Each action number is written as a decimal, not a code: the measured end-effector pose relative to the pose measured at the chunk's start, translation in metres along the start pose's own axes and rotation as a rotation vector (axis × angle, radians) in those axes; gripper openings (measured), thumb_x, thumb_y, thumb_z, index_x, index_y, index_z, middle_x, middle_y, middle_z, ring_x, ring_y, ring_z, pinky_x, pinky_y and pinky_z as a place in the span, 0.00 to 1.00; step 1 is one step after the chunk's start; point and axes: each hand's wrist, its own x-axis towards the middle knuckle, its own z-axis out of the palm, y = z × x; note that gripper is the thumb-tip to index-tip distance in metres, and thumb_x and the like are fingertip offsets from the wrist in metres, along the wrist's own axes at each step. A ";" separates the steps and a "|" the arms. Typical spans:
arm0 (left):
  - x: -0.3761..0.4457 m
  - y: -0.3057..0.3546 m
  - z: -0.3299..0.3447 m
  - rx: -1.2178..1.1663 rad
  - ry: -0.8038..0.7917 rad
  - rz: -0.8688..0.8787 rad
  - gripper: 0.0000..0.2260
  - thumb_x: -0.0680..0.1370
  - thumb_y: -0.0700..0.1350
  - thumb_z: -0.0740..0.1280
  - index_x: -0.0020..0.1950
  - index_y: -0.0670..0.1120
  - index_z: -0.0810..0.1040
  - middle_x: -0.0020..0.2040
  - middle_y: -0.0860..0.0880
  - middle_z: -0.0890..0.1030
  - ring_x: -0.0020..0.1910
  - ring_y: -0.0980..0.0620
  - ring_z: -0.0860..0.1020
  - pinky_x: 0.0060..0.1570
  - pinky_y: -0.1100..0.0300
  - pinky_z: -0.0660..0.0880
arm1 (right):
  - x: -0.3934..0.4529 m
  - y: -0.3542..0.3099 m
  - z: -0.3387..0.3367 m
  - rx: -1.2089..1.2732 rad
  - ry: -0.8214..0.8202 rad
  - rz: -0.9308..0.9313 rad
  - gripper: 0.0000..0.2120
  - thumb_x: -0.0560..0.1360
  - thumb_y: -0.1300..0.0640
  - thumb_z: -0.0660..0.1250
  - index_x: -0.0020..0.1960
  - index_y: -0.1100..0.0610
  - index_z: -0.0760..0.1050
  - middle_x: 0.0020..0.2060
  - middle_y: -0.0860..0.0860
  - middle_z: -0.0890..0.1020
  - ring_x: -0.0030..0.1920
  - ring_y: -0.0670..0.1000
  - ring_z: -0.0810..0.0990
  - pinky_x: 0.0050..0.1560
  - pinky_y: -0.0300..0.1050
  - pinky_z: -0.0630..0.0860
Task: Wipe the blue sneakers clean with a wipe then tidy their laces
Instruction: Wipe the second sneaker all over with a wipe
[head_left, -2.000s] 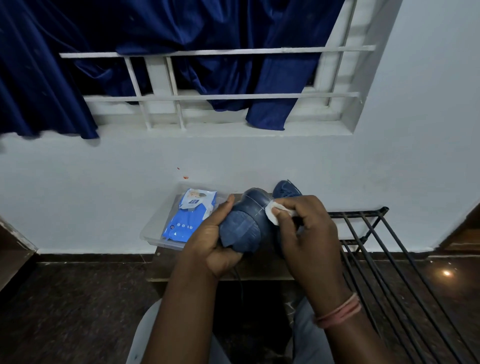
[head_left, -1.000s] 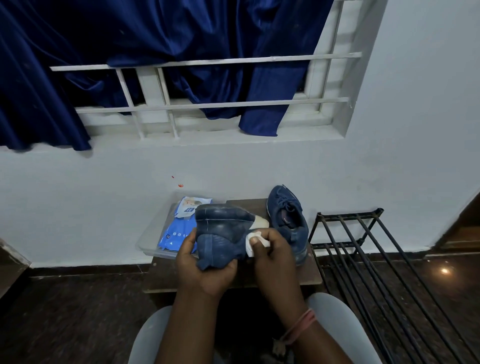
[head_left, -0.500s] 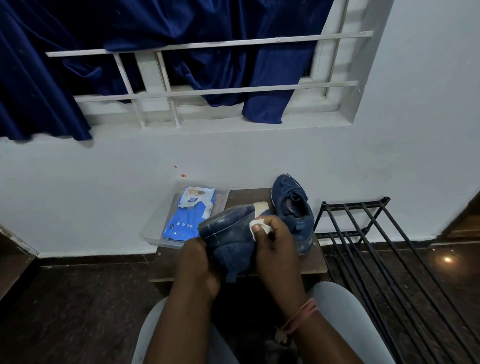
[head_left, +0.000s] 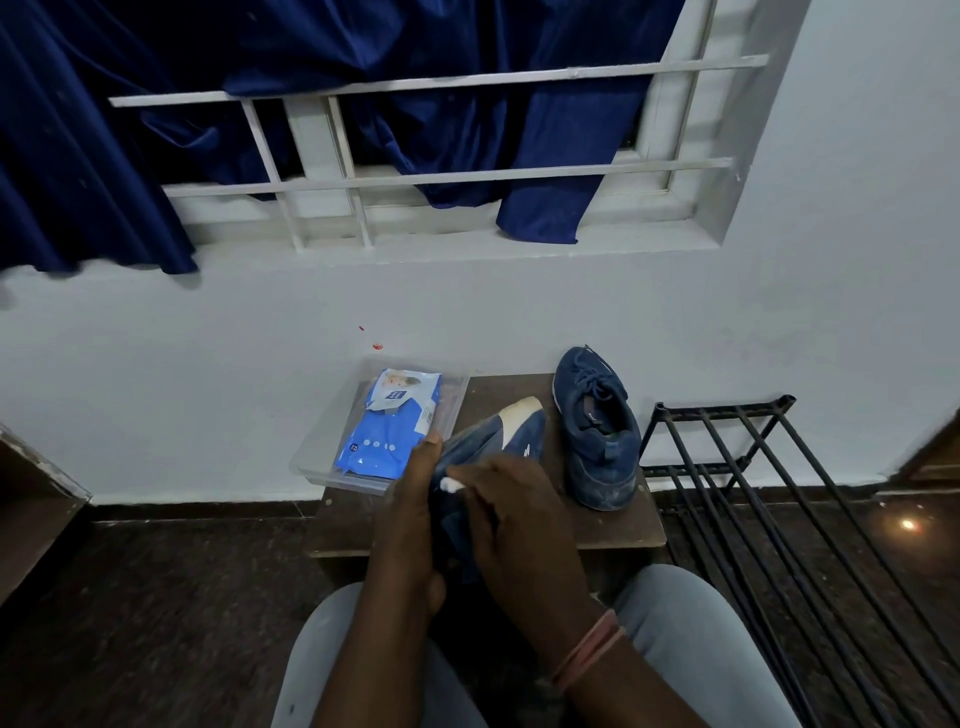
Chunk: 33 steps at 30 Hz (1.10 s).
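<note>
I hold one blue sneaker tilted over the small wooden table, its pale toe pointing away and up. My left hand grips its near end from the left. Pressed against the shoe's side is a white wipe, pinched in my right hand; most of the wipe is hidden under the fingers. The second blue sneaker stands on the table to the right, laces loose, toe toward the wall.
A clear plastic tray holding a blue pack of wipes sits at the table's left, overhanging its edge. A black metal rack stands right of the table. The white wall and barred window with blue curtain lie behind; my knees are below.
The held sneaker has turned and dropped lower toward my lap, toe now pointing away. My right hand with the wipe has slid down its side toward the near end.
</note>
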 end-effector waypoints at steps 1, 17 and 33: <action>0.004 -0.002 -0.002 -0.007 0.022 0.014 0.19 0.77 0.62 0.69 0.62 0.53 0.81 0.52 0.49 0.88 0.49 0.46 0.87 0.54 0.43 0.82 | 0.004 0.000 0.000 0.016 -0.010 0.023 0.08 0.78 0.61 0.67 0.53 0.52 0.83 0.45 0.47 0.82 0.47 0.44 0.75 0.51 0.36 0.69; 0.016 -0.002 -0.015 -0.029 -0.092 -0.047 0.21 0.79 0.66 0.63 0.58 0.52 0.84 0.50 0.47 0.88 0.48 0.49 0.87 0.55 0.49 0.81 | 0.026 -0.021 0.008 0.104 -0.123 0.091 0.07 0.79 0.60 0.67 0.50 0.53 0.84 0.46 0.48 0.83 0.47 0.45 0.78 0.51 0.39 0.73; 0.021 -0.006 -0.016 -0.116 -0.025 -0.039 0.24 0.78 0.64 0.64 0.62 0.48 0.82 0.54 0.42 0.87 0.53 0.45 0.86 0.51 0.51 0.80 | 0.026 0.003 0.024 0.042 -0.056 0.085 0.10 0.77 0.63 0.65 0.51 0.54 0.84 0.46 0.49 0.83 0.47 0.48 0.77 0.51 0.41 0.73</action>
